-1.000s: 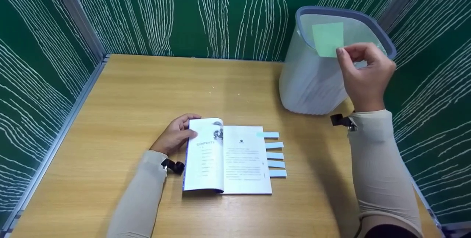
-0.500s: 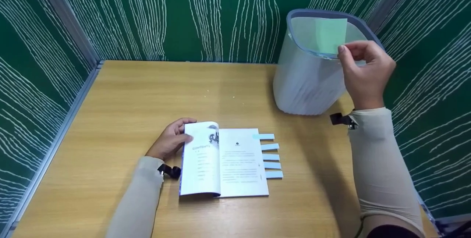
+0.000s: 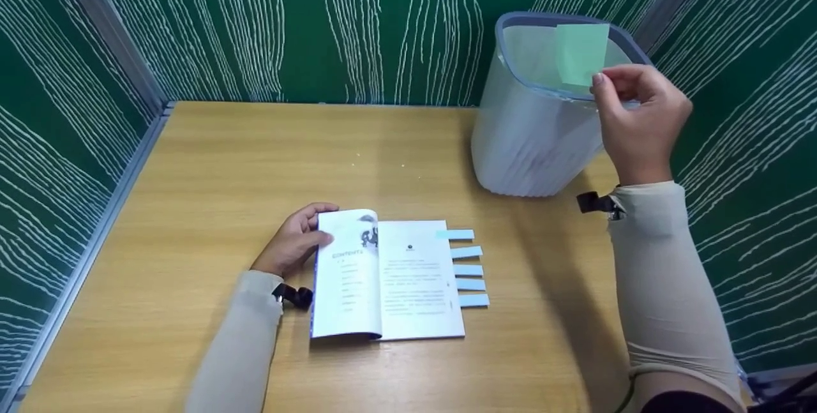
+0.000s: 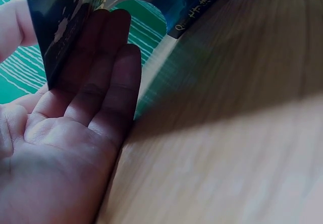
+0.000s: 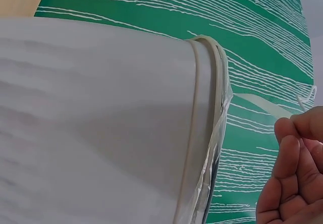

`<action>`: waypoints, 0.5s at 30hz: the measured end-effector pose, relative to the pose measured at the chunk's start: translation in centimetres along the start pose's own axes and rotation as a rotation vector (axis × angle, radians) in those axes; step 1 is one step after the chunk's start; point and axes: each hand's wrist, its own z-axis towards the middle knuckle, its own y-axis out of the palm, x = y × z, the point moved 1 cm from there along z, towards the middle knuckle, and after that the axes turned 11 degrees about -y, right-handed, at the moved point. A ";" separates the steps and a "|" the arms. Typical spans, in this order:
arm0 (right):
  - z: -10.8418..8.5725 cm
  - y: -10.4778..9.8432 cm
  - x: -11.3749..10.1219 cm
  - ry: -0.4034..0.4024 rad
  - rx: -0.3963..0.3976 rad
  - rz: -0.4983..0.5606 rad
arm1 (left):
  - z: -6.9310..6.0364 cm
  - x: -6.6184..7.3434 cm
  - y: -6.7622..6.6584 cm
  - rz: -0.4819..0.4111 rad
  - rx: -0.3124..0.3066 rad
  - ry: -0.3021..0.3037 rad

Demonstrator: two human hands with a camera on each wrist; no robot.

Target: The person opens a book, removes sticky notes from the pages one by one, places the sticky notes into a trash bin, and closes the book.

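My right hand [image 3: 644, 116] pinches a light green sticky note [image 3: 582, 52] by its lower right corner, between thumb and index finger. The note appears over the mouth of a pale bin [image 3: 530, 138]; the right wrist view shows the hand [image 5: 298, 178] beyond the bin's rim, with the note [image 5: 260, 103] nearly edge-on. An open book [image 3: 421, 285] lies on the table. My left hand [image 3: 290, 244] holds up its left side, thumb on the "CONTENTS" page and fingers behind the dark cover [image 4: 63, 27]. Several blue sticky tabs [image 3: 469, 270] stick out of the book's right edge.
The bin has a blue-grey rim [image 3: 510, 59] and a thin clear liner folded over it. A wooden table [image 3: 255, 151] bears a few tiny white specks. Green walls [image 3: 306, 23] with white wavy lines enclose the back and sides.
The green note has moved slightly up and right, from overlapping the bin's near rim to appearing over its mouth. The view has shifted a little. My left hand keeps its hold on the book.
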 end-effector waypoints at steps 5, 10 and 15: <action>0.1 0.2 0.8 0.022 -0.016 -0.012 | 0.0 -0.3 0.0 -0.008 0.004 -0.012; 0.3 0.4 2.0 0.072 -0.034 -0.043 | 0.2 -0.2 0.0 -0.002 0.001 0.004; 0.8 0.5 2.6 0.102 -0.053 -0.060 | 0.3 0.3 0.0 0.008 0.006 0.004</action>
